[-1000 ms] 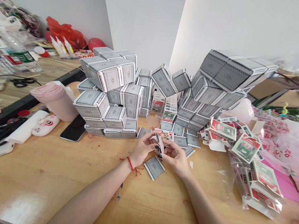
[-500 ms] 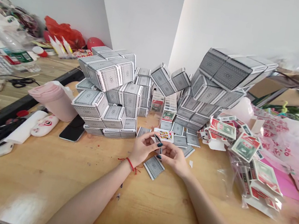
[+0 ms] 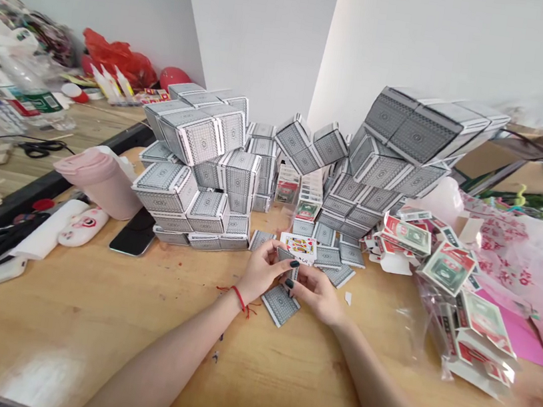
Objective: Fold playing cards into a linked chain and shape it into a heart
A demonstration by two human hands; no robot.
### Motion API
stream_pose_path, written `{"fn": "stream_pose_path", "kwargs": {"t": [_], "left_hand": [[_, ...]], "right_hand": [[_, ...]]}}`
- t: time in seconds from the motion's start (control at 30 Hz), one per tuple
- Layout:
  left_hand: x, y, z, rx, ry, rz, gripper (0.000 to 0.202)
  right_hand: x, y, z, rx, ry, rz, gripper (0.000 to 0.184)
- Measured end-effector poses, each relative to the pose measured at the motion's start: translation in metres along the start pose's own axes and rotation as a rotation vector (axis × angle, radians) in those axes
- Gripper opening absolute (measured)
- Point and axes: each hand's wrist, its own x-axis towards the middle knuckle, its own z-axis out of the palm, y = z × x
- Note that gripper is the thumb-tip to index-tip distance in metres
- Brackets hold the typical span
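My left hand (image 3: pixel 260 274), with a red string bracelet at the wrist, and my right hand (image 3: pixel 319 295) are both closed on one playing card (image 3: pixel 293 272). Its grey patterned back faces me, and the fingers hide part of it. A face-up picture card (image 3: pixel 302 245) lies just beyond the fingers. Below them, a grey-backed card (image 3: pixel 280 307) rests face down on the table, partly covered by the hands. More grey-backed cards (image 3: pixel 328 257) are spread behind my right hand.
Stacked blocks made of cards rise on the left (image 3: pixel 179 194) and right (image 3: pixel 381 172). Opened card boxes (image 3: pixel 445 265) and pink plastic (image 3: pixel 514 237) lie at the right. A phone (image 3: pixel 133 231), a pink cup (image 3: pixel 103 181) and scissors (image 3: pixel 11 241) are at the left.
The held card has turned from nearly edge-on to showing its patterned back. Both hands stay in almost the same place, with the fingers slightly shifted.
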Motion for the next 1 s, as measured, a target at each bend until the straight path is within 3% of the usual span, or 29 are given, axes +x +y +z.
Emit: {"fn": "stream_pose_path", "kwargs": {"t": [0.23, 0.47, 0.67, 1.0], "left_hand": [[-0.002, -0.007, -0.004, 0.225, -0.032, 0.007, 0.035], [-0.005, -0.001, -0.001, 0.402, -0.009, 0.213, 0.019], [-0.008, -0.001, 0.0, 0.48, 0.004, 0.272, 0.014], [-0.007, -0.005, -0.001, 0.423, 0.03, 0.198, 0.021]], "right_hand": [[-0.001, 0.008, 0.002, -0.129, -0.002, 0.025, 0.033], [0.0, 0.015, 0.004, -0.181, 0.08, 0.071, 0.034], [0.0, 0.012, 0.007, -0.194, 0.128, 0.06, 0.033], [0.0, 0.012, 0.008, -0.129, 0.118, 0.077, 0.034]]}}
